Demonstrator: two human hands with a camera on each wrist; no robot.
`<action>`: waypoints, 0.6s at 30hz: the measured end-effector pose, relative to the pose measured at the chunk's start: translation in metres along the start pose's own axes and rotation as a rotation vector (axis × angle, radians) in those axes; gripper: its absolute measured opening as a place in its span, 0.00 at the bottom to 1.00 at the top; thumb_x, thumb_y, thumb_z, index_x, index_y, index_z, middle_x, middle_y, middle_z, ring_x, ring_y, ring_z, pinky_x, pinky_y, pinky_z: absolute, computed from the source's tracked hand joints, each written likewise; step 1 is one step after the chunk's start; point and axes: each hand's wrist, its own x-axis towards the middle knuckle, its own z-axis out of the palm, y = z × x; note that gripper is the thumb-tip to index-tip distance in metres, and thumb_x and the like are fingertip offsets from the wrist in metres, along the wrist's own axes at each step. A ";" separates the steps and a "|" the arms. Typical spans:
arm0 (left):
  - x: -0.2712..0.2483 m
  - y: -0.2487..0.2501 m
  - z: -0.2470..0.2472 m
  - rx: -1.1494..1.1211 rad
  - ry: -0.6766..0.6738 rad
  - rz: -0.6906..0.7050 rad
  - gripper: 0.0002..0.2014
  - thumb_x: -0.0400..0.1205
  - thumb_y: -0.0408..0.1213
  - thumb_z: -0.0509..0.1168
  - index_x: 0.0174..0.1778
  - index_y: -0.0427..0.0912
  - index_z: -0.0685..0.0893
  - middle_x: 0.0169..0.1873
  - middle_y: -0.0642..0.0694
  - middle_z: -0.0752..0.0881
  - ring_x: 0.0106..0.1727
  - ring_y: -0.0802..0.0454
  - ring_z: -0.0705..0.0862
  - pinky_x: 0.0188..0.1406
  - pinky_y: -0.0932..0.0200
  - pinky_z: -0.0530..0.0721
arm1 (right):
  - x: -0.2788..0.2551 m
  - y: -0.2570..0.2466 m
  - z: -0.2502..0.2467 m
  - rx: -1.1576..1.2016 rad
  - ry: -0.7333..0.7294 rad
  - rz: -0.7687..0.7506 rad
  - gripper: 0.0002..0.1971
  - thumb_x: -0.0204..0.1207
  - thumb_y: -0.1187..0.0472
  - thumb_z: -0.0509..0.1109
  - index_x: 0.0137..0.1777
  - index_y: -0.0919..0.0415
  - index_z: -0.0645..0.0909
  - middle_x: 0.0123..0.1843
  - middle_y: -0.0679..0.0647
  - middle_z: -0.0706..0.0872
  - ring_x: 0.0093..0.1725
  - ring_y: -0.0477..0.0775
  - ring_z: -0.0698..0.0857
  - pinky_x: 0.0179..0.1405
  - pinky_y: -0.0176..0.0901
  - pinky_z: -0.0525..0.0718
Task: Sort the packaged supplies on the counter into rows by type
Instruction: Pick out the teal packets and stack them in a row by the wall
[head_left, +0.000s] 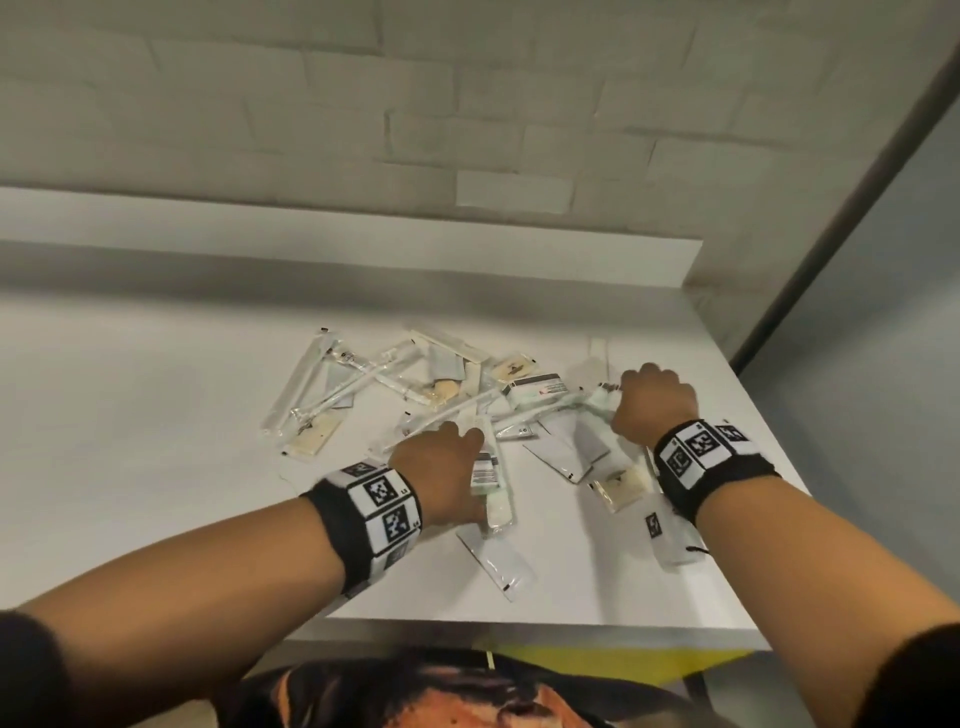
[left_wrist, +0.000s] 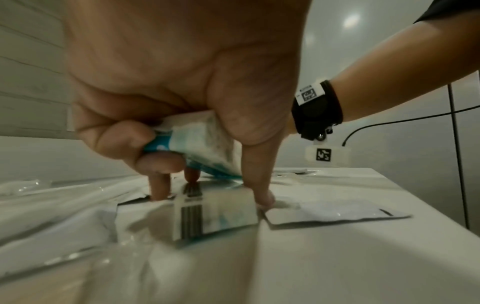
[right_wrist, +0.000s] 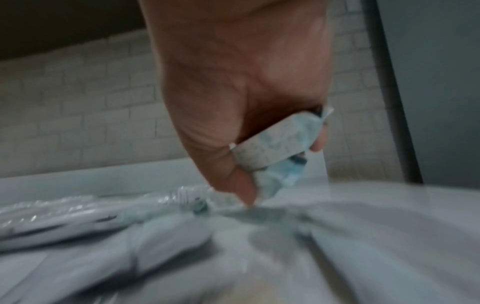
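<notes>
A loose heap of packaged supplies (head_left: 415, 384) lies on the white counter (head_left: 130, 405): long clear sleeves, flat white sachets, tan packets and barcode-labelled packets. My left hand (head_left: 441, 457) is over the heap's near side; in the left wrist view its curled fingers hold a white and teal packet (left_wrist: 202, 144) against the palm while the thumb and a fingertip touch a barcode packet (left_wrist: 207, 216) lying flat. My right hand (head_left: 654, 400) is at the heap's right side and grips a pale blue-white packet (right_wrist: 278, 146) in its fist.
The counter's right edge (head_left: 769, 415) runs close beside my right hand, and the front edge (head_left: 519, 629) is just under my forearms. A raised white ledge (head_left: 363, 254) and a brick wall bound the back. Loose sachets (head_left: 498, 561) lie near the front edge.
</notes>
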 end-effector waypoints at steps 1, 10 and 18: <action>0.001 0.001 0.000 0.008 0.019 0.010 0.36 0.70 0.61 0.69 0.71 0.51 0.68 0.59 0.46 0.79 0.60 0.44 0.81 0.51 0.50 0.80 | 0.003 0.003 -0.005 0.015 0.067 0.040 0.27 0.74 0.46 0.69 0.68 0.60 0.72 0.64 0.59 0.76 0.62 0.61 0.78 0.54 0.52 0.77; 0.005 0.005 -0.006 0.036 0.163 0.057 0.30 0.76 0.57 0.64 0.74 0.55 0.69 0.60 0.48 0.79 0.59 0.45 0.80 0.52 0.53 0.77 | 0.032 -0.033 -0.047 0.318 0.070 -0.297 0.23 0.67 0.57 0.73 0.62 0.57 0.73 0.59 0.57 0.82 0.59 0.63 0.79 0.56 0.52 0.77; -0.005 -0.049 -0.022 -0.205 0.142 -0.172 0.24 0.75 0.54 0.65 0.65 0.48 0.77 0.57 0.48 0.80 0.61 0.47 0.78 0.56 0.53 0.79 | 0.052 -0.071 -0.030 0.171 -0.205 -0.486 0.20 0.74 0.58 0.66 0.66 0.54 0.72 0.60 0.53 0.83 0.56 0.57 0.82 0.53 0.47 0.80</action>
